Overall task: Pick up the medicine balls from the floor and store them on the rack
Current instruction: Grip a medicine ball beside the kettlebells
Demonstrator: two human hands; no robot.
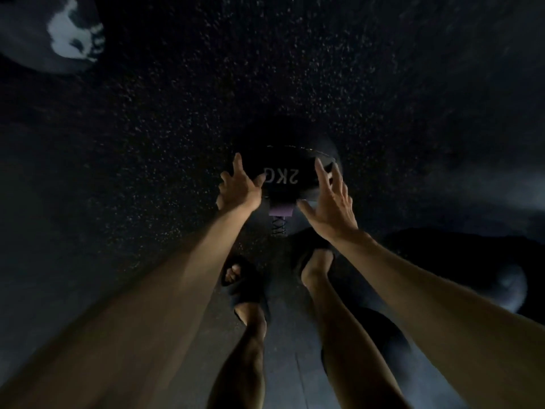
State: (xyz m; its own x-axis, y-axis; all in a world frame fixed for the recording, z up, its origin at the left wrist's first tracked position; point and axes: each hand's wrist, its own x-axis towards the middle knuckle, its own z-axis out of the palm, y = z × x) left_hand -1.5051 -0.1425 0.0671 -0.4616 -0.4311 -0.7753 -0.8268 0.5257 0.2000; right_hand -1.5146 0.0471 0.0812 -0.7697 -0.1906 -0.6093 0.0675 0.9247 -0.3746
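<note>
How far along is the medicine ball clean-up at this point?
Done: nothing shown as stored; no rack is in view. In hand: the left hand and right hand reach, fingers spread, to either side of the 2KG ball, not yet gripping it. Left: lifting that ball, plus the white-printed ball lying on the floor at upper left.

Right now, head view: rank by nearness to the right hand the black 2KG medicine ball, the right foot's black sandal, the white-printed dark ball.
1. Black 2KG medicine ball, at the right hand.
2. Black sandal, below the hand.
3. White-printed dark ball, far upper left.
</note>
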